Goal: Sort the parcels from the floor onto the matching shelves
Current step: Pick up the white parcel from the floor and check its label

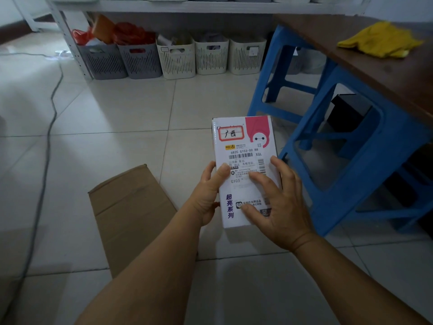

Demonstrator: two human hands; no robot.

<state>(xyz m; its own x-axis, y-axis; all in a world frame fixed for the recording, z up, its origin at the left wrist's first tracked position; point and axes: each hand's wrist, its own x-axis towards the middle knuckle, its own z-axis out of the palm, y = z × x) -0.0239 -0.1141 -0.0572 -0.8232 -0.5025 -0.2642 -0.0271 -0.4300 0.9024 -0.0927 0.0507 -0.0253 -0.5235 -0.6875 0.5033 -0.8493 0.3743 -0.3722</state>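
I hold a white parcel box [243,146] flat in front of me above the tiled floor. It carries a red-framed handwritten label, a barcode shipping label and a pink cartoon figure. My left hand [208,195] grips its left edge, thumb on top. My right hand [278,205] lies across its lower right face, fingers spread on the label. Ahead stands a white metal shelf [187,7] whose bottom row holds two grey bins [140,59] and three cream bins [210,57].
A flattened brown cardboard box [131,212] lies on the floor to my left. Blue plastic stools [346,141] stand on the right under a brown table [375,62] with a yellow cloth [379,39]. A grey cable [49,127] runs along the floor at left.
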